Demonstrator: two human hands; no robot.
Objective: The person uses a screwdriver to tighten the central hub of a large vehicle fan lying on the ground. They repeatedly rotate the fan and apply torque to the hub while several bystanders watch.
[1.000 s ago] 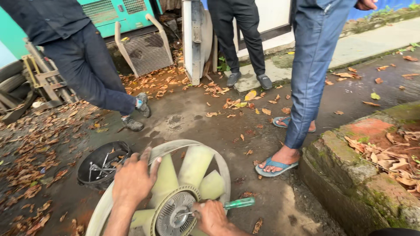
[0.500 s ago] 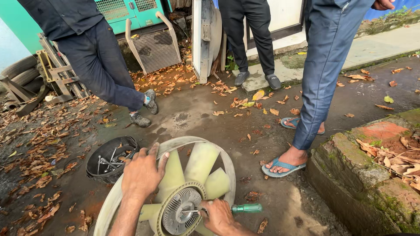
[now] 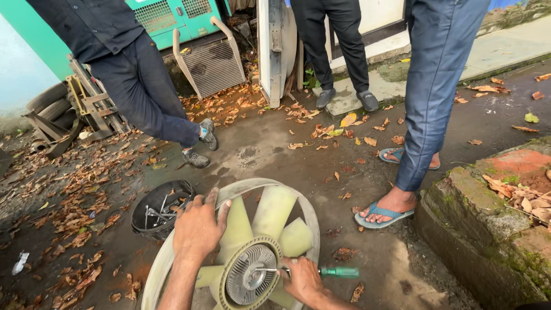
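A large pale yellow-green fan (image 3: 270, 215) with a ring rim lies on the wet ground at the bottom centre. Its round metal hub (image 3: 248, 274) has fine fins. My left hand (image 3: 198, 227) rests flat on the rim and a blade at the fan's left side, fingers spread. My right hand (image 3: 301, 280) is closed around a screwdriver with a green handle (image 3: 340, 272); the thin shaft points left onto the hub.
A black bowl (image 3: 160, 208) holding metal tools sits left of the fan. Three people stand close: dark trousers and sneakers (image 3: 198, 143) at left, black shoes (image 3: 344, 99) at the back, jeans and blue sandals (image 3: 381, 212) right. A mossy brick kerb (image 3: 488, 229) rises at right.
The view has tilted down and closer to the fan. My left hand has stayed on the rim. My right hand still holds the screwdriver against the hub.
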